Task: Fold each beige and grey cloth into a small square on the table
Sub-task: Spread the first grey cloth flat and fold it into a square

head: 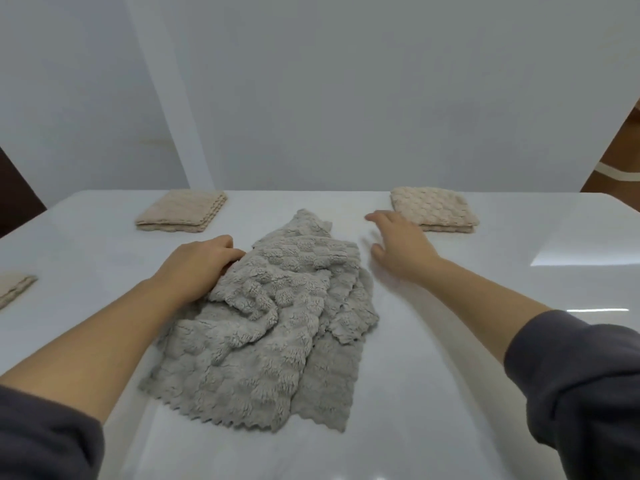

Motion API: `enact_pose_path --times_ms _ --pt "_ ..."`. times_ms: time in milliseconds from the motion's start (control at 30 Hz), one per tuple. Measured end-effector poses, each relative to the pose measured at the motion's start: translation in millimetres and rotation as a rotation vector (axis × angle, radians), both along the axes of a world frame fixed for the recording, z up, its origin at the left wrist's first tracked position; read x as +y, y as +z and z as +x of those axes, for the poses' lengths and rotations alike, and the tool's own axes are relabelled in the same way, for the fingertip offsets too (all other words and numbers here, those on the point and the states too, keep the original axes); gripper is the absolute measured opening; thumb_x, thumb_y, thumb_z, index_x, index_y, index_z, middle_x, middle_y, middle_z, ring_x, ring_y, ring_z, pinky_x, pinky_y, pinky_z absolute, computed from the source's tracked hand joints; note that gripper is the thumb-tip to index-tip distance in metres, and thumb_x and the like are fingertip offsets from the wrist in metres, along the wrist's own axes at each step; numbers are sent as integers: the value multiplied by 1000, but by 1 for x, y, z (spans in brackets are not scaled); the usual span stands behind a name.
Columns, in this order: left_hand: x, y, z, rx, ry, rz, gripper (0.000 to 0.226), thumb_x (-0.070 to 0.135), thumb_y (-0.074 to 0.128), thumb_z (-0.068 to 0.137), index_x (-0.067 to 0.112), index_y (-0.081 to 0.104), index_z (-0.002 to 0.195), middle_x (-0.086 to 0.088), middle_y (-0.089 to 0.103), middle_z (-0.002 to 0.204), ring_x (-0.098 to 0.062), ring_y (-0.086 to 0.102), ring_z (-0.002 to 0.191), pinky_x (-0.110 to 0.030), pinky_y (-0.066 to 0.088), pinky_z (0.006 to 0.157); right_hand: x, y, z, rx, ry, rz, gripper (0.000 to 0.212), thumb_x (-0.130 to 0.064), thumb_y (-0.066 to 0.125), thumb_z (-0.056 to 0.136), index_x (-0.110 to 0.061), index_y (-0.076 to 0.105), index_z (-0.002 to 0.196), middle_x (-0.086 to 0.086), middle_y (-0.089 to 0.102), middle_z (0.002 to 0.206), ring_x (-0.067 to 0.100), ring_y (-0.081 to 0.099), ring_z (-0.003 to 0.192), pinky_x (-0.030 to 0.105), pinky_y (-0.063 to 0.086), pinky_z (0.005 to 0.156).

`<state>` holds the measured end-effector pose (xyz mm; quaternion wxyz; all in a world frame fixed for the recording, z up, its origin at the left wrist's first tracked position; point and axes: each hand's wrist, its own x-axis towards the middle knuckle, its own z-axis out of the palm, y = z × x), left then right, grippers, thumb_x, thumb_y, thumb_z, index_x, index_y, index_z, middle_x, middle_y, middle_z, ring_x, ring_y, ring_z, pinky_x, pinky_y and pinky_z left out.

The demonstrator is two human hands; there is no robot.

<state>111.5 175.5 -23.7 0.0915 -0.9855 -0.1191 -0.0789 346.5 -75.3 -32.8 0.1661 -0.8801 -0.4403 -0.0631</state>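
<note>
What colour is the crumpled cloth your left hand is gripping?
Grey cloth, with a raised bubble texture; the head view shows it clearly.

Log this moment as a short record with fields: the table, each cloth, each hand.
table: white, glossy
grey cloth: crumpled, not yet folded, mid-table
far left beige cloth: folded into a square
far right beige cloth: folded into a square
left-edge beige cloth: looks folded, partly out of frame
left hand: grips the grey cloth's far left edge
right hand: fingers spread, holds nothing, blurred, between the grey cloth and the far right beige cloth
</note>
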Motion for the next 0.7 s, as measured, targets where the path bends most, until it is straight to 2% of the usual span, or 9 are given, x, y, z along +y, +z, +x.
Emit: enact_pose_path --times_ms 100,167,233,333,433,533,567,633,700 --pt "12 0 -28 3 82 18 33 14 55 90 28 63 119 1 48 90 -23 52 70 -30 33 53 24 0 -48 252 143 70 49 -19 42 97 -19 36 146 5 40 149 23 41 134 40 33 111" --pt "23 -1 -48 9 159 12 34 15 52 92 29 61 121 1 47 91 -22 51 72 -30 29 53 41 -1 -81 375 206 86 46 -22 39 98 -21 38 143 6 49 142 24 47 128 41 35 108" --pt "35 -4 -65 -2 233 -43 34 20 50 95 33 60 125 3 46 90 -20 50 75 -30 28 55 58 -7 -110 368 238 42 39 -26 36 98 -22 42 136 4 58 130 25 53 116 46 34 106" --pt "58 -7 -84 -30 333 -79 31 28 45 99 36 59 126 5 46 90 -18 49 78 -30 32 61 82 -10 -149 300 234 -2 37 -30 36 97 -20 45 131 3 57 123 24 51 113 51 24 111" --pt "76 -2 -94 -2 435 -24 30 36 39 102 31 63 119 4 49 92 -19 53 81 -30 38 63 101 -5 -168 294 220 1 27 -29 39 94 -19 53 115 3 59 106 25 53 100 49 29 105" --pt "82 10 -89 -84 497 138 28 20 44 97 24 65 114 0 60 107 -22 55 99 -35 44 77 111 6 -171 371 101 90 27 -19 34 93 -17 60 91 0 64 90 23 54 86 48 35 101" --pt "82 14 -85 -167 484 76 30 19 43 96 22 65 115 -1 62 113 -23 56 104 -37 44 82 114 10 -171 429 56 145 31 -20 33 93 -18 59 78 -3 62 80 20 53 78 45 37 99" --pt "75 23 -75 -262 355 -206 32 26 40 98 21 62 120 0 63 121 -20 57 106 -37 46 88 118 20 -168 496 0 175 36 -29 33 95 -20 43 62 -7 51 63 15 46 64 43 38 93" --pt "62 30 -68 -95 249 -470 34 39 43 100 23 55 127 3 63 118 -14 59 100 -34 48 89 124 26 -166 502 18 101 33 -35 40 94 -19 44 66 -6 52 64 15 49 66 40 39 87"
